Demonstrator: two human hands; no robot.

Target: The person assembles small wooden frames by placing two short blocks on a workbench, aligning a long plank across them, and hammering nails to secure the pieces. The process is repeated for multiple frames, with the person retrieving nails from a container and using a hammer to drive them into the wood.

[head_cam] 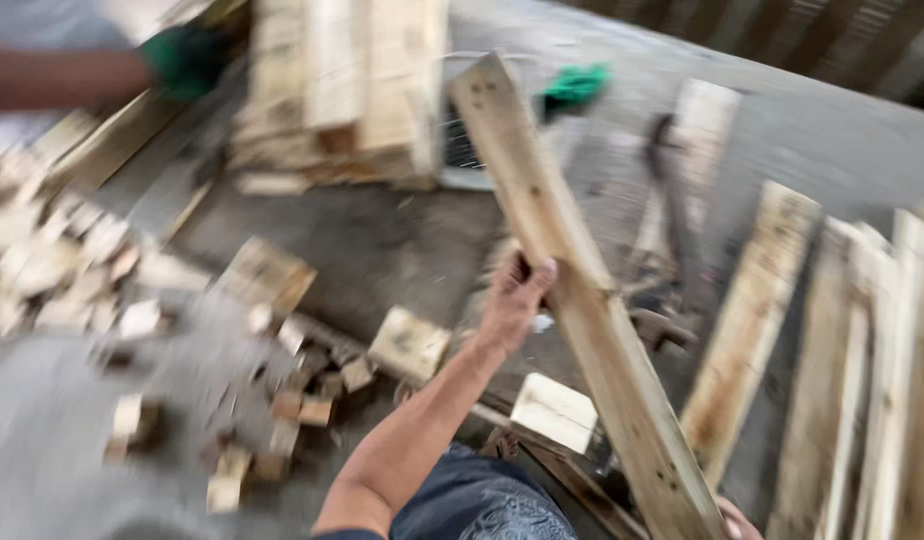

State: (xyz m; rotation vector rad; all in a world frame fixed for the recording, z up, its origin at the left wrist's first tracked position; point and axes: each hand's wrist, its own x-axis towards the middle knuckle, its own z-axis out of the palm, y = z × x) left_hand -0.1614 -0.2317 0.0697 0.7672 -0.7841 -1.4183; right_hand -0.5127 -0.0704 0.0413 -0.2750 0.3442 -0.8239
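Left hand (pixel 515 290) grip wraps the tilted wooden plank (pixel 572 290).

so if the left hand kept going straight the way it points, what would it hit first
Probably the stacked wood beyond the left hand, which grips the plank; bare floor lies between. Blur makes depth unclear.

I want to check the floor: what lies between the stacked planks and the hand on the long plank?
Head view: bare grey floor between stacked planks and left hand.

Scattered wood blocks (pixel 282 400), stacked boards (pixel 342 90), leaning planks (pixel 862 370), a green-gloved co-worker's hand (pixel 187 60).
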